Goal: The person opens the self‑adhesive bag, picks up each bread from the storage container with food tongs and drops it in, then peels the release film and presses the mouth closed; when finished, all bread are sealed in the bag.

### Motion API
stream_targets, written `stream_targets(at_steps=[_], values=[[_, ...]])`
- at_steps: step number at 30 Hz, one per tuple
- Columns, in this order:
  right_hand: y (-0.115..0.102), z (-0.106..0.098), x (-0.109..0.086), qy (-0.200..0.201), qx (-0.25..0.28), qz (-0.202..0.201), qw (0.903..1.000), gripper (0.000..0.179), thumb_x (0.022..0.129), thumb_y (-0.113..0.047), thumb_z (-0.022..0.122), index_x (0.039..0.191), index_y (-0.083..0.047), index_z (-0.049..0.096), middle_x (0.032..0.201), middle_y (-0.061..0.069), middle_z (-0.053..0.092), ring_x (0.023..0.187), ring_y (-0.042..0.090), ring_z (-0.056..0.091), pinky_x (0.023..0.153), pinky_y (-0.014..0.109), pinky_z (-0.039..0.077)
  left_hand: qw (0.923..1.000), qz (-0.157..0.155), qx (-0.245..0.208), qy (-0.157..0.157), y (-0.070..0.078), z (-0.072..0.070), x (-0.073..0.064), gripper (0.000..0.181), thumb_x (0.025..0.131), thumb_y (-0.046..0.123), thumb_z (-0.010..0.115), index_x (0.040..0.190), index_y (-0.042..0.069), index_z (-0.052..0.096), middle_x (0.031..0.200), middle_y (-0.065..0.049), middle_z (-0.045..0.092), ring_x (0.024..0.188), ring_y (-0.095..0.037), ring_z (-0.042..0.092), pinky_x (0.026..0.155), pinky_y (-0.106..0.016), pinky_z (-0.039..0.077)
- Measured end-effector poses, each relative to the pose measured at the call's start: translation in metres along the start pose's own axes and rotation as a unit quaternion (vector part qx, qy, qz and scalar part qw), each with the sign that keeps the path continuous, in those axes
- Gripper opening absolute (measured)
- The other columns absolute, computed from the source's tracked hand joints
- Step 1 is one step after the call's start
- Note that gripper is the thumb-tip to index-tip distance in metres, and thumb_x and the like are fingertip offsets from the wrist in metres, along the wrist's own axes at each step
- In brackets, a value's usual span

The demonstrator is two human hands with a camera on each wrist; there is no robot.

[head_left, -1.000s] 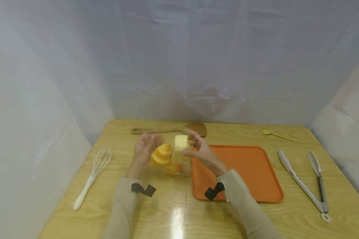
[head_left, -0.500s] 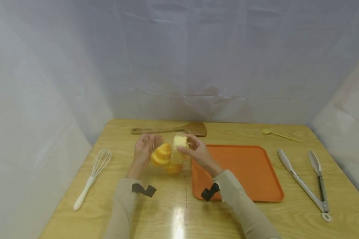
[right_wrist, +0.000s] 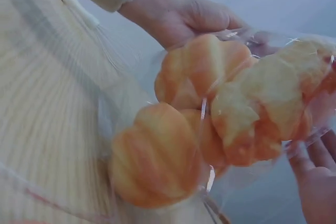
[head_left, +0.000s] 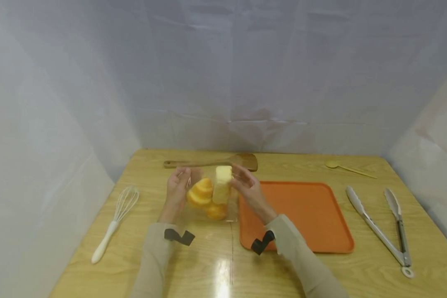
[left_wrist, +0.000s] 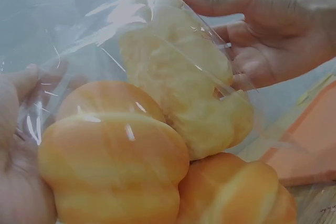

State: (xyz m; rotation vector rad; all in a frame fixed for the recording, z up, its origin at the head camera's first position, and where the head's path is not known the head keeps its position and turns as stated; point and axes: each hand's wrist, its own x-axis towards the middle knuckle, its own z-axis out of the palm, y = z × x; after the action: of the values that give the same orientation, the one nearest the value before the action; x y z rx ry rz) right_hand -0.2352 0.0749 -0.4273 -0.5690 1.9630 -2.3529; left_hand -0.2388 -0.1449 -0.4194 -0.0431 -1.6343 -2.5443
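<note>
A clear plastic bag [head_left: 232, 209] hangs above the table between both hands. Inside it are a pale oblong piece of bread [head_left: 222, 184], a ridged golden bun [head_left: 200, 193] and a second golden bun [head_left: 217, 212] lower down. My left hand [head_left: 176, 188] grips the bag's left side, beside the first bun; the film partly blurs its fingers in the left wrist view. On the other side, my right hand [head_left: 250, 189] holds the bag's edge beside the pale bread, thumb at the top and fingers bent against the film [left_wrist: 278, 35].
An orange tray [head_left: 301, 215] lies to the right, with metal tongs [head_left: 380, 231] beyond it. A whisk [head_left: 113, 223] is at the left. Along the back lie a wooden turner [head_left: 242, 160] and a yellow spoon [head_left: 348, 167].
The right hand's thumb has drawn back from the front of the pale bread to its right side, and more of the bread shows. The left hand has stayed in place.
</note>
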Motion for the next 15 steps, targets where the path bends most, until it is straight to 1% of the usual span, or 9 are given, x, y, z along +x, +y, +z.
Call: stream_targets(at_steps=[2,3,5,6,7,9,12,15], values=[[0.001,0.004,-0.001,0.039,0.020,-0.005,0.9990,0.047,0.096,-0.007,0.059,0.139,0.008,0.044,0.131,0.003,0.060,0.118,0.012,0.059,0.098,0.026,0.053,1.0000,0.000,-0.003,0.001,0.001,0.000,0.000,0.026,0.103,0.011,0.047,0.081,0.021,0.056,0.082,0.014,0.069,0.086,0.000,0.062,0.080,-0.013,0.052],[0.001,0.006,-0.001,0.057,0.029,-0.008,0.9979,0.039,0.096,-0.002,0.056,0.134,0.005,0.051,0.124,-0.003,0.064,0.113,0.008,0.061,0.095,0.023,0.055,1.0000,0.003,-0.003,0.002,0.001,0.000,0.000,0.026,0.103,0.011,0.047,0.081,0.021,0.055,0.081,0.015,0.069,0.084,0.000,0.061,0.079,-0.012,0.051],[-0.002,0.010,-0.001,0.086,0.047,-0.013,0.9951,0.028,0.095,0.004,0.056,0.120,-0.004,0.063,0.110,-0.013,0.067,0.103,0.002,0.065,0.090,0.020,0.056,0.9999,0.006,0.002,0.008,0.003,0.001,0.001,0.024,0.103,0.011,0.047,0.081,0.021,0.055,0.079,0.015,0.065,0.080,0.001,0.057,0.076,-0.012,0.049],[-0.005,0.012,0.000,0.093,0.050,-0.018,0.9943,0.026,0.094,0.004,0.056,0.113,-0.010,0.067,0.106,-0.015,0.068,0.100,0.002,0.065,0.088,0.020,0.056,0.9999,0.009,0.002,0.009,0.004,0.001,0.001,0.023,0.103,0.011,0.047,0.083,0.020,0.055,0.080,0.015,0.066,0.080,0.001,0.057,0.076,-0.012,0.050],[-0.007,0.014,0.000,0.097,0.049,-0.026,0.9938,0.025,0.094,0.004,0.058,0.105,-0.016,0.070,0.104,-0.016,0.069,0.098,0.002,0.066,0.088,0.020,0.057,0.9999,0.011,0.001,0.007,0.005,0.001,0.001,0.022,0.103,0.012,0.047,0.083,0.020,0.055,0.081,0.015,0.066,0.080,0.001,0.058,0.077,-0.012,0.050],[-0.013,0.017,0.001,0.101,0.050,-0.044,0.9927,0.031,0.093,0.003,0.060,0.092,-0.026,0.070,0.101,-0.014,0.069,0.096,0.002,0.066,0.087,0.020,0.057,0.9998,0.019,0.002,0.000,0.009,0.002,0.000,0.019,0.102,0.014,0.049,0.086,0.021,0.056,0.083,0.015,0.067,0.080,0.000,0.058,0.077,-0.013,0.050],[-0.021,0.019,0.003,0.110,0.045,-0.086,0.9892,0.028,0.093,0.001,0.062,0.088,-0.026,0.068,0.098,-0.014,0.068,0.095,0.003,0.064,0.086,0.018,0.055,0.9986,0.047,-0.003,-0.024,0.015,0.001,0.000,0.013,0.101,0.018,0.053,0.089,0.020,0.058,0.087,0.013,0.070,0.084,-0.002,0.062,0.081,-0.016,0.053],[-0.029,0.020,0.003,0.121,0.053,-0.115,0.9846,0.019,0.093,-0.007,0.064,0.088,-0.025,0.065,0.098,-0.012,0.067,0.096,0.004,0.063,0.086,0.017,0.053,0.9954,0.080,-0.017,-0.050,0.019,-0.001,0.001,0.009,0.098,0.022,0.060,0.089,0.018,0.058,0.088,0.010,0.071,0.084,-0.004,0.065,0.083,-0.018,0.055]])
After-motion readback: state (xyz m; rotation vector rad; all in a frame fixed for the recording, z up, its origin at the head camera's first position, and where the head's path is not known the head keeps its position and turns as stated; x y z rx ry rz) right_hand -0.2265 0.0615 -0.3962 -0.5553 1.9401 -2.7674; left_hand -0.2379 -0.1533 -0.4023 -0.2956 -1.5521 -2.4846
